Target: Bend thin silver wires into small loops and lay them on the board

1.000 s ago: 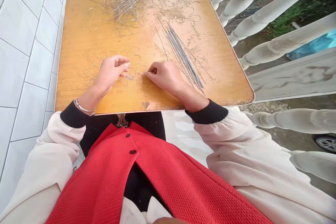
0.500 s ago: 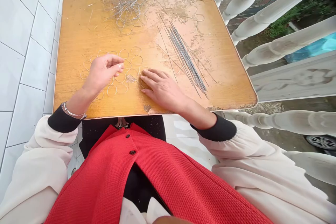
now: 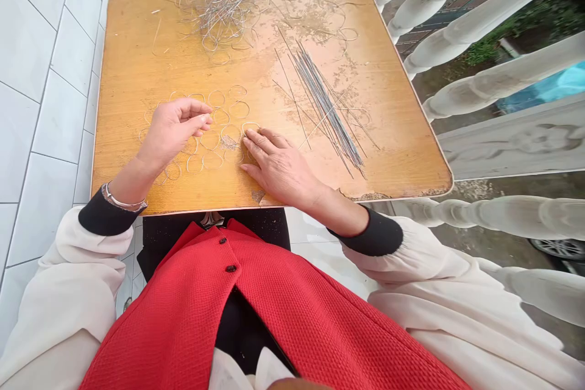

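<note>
My left hand (image 3: pixel 171 131) hovers curled above the wire rings (image 3: pixel 212 134), can't tell if it's pinching anything. My right hand (image 3: pixel 278 164) lies open, fingertips on the rings, on the wooden tabletop (image 3: pixel 137 61), with straight wires (image 3: pixel 326 111) just beside it.

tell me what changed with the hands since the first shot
The right hand opened from a curled shape, fingertips down by the rings, to lying flat and spread beside them. The left hand shifted left, away from the right hand, its fingers still loosely curled over the rings. Nothing is visibly taken or let go. The tangled wire, the straight wires and the rings stayed where they were.
</note>
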`<move>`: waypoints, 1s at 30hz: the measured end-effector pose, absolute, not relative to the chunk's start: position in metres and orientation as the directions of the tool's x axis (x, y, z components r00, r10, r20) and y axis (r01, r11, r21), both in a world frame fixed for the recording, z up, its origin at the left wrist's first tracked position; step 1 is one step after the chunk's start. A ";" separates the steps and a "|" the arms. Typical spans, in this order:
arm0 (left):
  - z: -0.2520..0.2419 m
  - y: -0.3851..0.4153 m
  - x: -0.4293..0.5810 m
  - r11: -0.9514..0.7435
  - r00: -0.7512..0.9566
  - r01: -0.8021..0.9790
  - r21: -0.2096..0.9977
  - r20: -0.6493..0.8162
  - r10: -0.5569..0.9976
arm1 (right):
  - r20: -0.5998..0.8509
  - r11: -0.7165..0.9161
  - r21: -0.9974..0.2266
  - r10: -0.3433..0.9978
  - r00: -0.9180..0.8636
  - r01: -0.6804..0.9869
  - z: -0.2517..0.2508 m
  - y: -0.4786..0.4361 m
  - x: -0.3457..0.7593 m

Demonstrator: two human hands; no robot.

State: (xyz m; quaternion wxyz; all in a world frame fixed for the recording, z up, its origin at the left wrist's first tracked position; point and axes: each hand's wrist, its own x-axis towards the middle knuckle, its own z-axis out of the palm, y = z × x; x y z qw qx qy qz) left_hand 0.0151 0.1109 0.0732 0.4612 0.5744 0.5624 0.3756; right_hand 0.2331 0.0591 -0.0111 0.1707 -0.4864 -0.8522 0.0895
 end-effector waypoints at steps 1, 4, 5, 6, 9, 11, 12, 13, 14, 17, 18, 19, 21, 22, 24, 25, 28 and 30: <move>0.075 0.111 0.014 0.051 0.080 0.299 0.953 -0.079 0.994 | 0.211 0.507 -0.332 0.862 -0.462 0.795 -0.009 0.059 0.235; 0.080 0.115 0.006 0.021 0.062 0.303 0.953 -0.041 0.997 | 0.236 0.493 -0.399 0.870 -0.433 0.773 0.011 0.061 0.251; 0.082 0.117 0.003 0.007 0.056 0.305 0.952 -0.025 0.998 | 0.250 0.489 -0.431 0.873 -0.420 0.759 0.022 0.064 0.260; 0.084 0.120 -0.001 -0.009 0.051 0.307 0.952 -0.007 0.999 | 0.261 0.480 -0.468 0.878 -0.402 0.742 0.033 0.070 0.270; 0.087 0.129 -0.013 -0.073 0.014 0.324 0.943 0.073 0.997 | 0.330 0.423 -0.548 0.902 -0.278 0.722 0.067 0.105 0.300; 0.087 0.132 -0.019 -0.128 -0.042 0.344 0.930 0.151 0.988 | 0.344 0.364 -0.548 0.919 -0.195 0.753 0.081 0.142 0.314; 0.087 0.133 -0.022 -0.153 -0.073 0.355 0.922 0.190 0.979 | 0.343 0.343 -0.541 0.924 -0.171 0.768 0.085 0.163 0.318; 0.086 0.134 -0.024 -0.176 -0.100 0.363 0.915 0.227 0.969 | 0.342 0.325 -0.532 0.927 -0.152 0.782 0.088 0.186 0.319; 0.085 0.133 -0.025 -0.193 -0.127 0.370 0.909 0.255 0.958 | 0.348 0.315 -0.520 0.927 -0.140 0.794 0.088 0.209 0.319; 0.082 0.132 -0.028 -0.203 -0.175 0.392 0.897 0.289 0.941 | 0.383 0.363 -0.464 0.905 -0.187 0.808 0.085 0.273 0.305; 0.080 0.131 -0.029 -0.209 -0.180 0.399 0.893 0.300 0.937 | 0.367 0.365 -0.453 0.908 -0.204 0.813 0.083 0.291 0.297; 0.079 0.131 -0.030 -0.212 -0.178 0.406 0.889 0.305 0.936 | 0.345 0.375 -0.436 0.909 -0.233 0.818 0.081 0.306 0.288; 0.076 0.130 -0.033 -0.225 -0.184 0.418 0.880 0.324 0.928 | 0.277 0.383 -0.393 0.916 -0.290 0.836 0.077 0.330 0.270; 0.074 0.130 -0.035 -0.235 -0.184 0.421 0.876 0.337 0.923 | 0.267 0.403 -0.363 0.909 -0.320 0.840 0.075 0.338 0.262; 0.072 0.131 -0.038 -0.263 -0.186 0.422 0.868 0.367 0.911 | 0.252 0.462 -0.296 0.882 -0.399 0.836 0.070 0.349 0.248; 0.071 0.131 -0.040 -0.276 -0.184 0.419 0.865 0.379 0.907 | 0.241 0.489 -0.261 0.868 -0.434 0.832 0.068 0.352 0.243; 0.071 0.130 -0.043 -0.297 -0.185 0.410 0.863 0.397 0.899 | 0.217 0.512 -0.185 0.854 -0.474 0.838 0.061 0.354 0.237; 0.073 0.129 -0.044 -0.305 -0.192 0.412 0.859 0.409 0.892 | 0.249 0.483 -0.164 0.864 -0.438 0.860 0.060 0.351 0.237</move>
